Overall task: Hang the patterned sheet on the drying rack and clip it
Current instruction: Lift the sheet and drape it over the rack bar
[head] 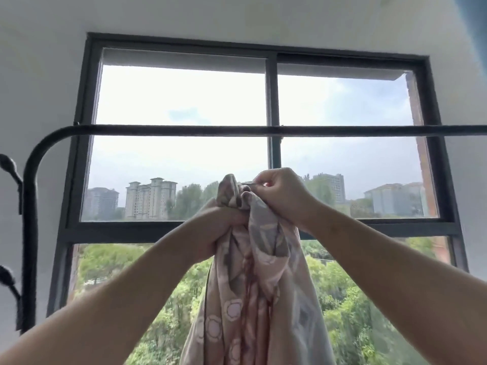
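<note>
Reaching up before a window (271,101), 2 bare arms hold a bunched cloth below a dark rail. At far left, the drying rack (29,206) rises as a black upright with 2 rounded pegs (8,163) on its side. It then curves into a horizontal bar that crosses the whole view above the hands.

Left of centre, the left hand (218,227) has its grip clenched round the gathered neck of the patterned sheet (263,285). This pink and grey floral fabric hangs down out of view like a thick rope. Just to the right and slightly higher, the right hand (283,196) pinches the sheet's top edge between thumb and fingers. A small pale object (247,183) shows at its fingertips, too small to identify as a clip. The sheet is below the bar and apart from it, so nothing is hung or clipped yet.

To do this step well, the right hand should probably keep 1 clean edge while the left grip loosens enough for the bundle to open. The edge can then go over the bar and be spread along it before clipping. Thrown over bunched, the sheet would likely sit thick and slide off.
</note>
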`<act>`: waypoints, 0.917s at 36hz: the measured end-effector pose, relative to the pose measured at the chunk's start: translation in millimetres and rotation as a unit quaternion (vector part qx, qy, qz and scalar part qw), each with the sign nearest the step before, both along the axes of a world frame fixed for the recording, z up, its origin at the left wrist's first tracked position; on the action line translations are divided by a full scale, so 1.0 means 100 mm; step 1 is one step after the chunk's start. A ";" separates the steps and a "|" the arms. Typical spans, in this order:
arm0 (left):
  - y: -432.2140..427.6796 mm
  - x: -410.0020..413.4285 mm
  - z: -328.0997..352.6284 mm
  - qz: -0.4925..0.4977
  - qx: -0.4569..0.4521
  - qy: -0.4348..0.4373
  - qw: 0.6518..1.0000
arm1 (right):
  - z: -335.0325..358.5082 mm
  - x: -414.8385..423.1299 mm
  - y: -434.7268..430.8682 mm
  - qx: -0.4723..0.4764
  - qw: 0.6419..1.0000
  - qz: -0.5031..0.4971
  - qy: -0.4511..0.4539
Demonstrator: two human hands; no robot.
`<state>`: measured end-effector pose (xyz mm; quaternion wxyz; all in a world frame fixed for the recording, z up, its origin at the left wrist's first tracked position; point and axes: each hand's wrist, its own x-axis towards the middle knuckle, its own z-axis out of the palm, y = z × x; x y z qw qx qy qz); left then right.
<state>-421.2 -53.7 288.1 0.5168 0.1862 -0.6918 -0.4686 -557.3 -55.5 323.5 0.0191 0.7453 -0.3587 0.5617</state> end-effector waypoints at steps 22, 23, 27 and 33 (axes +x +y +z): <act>-0.14 0.44 0.20 0.136 -0.057 0.082 0.986 | -0.96 -0.58 -0.21 0.424 0.871 -0.093 0.231; -0.15 0.47 0.20 0.143 -0.052 0.050 0.987 | -0.91 -0.59 -0.22 0.410 0.891 -0.082 0.174; -0.14 0.65 0.22 0.207 -0.084 0.014 0.975 | -0.42 -0.58 -0.18 0.247 0.958 -0.002 -0.144; -0.12 0.77 0.13 0.282 -0.142 0.024 0.948 | -0.17 -0.57 0.12 -0.193 0.958 -0.212 0.035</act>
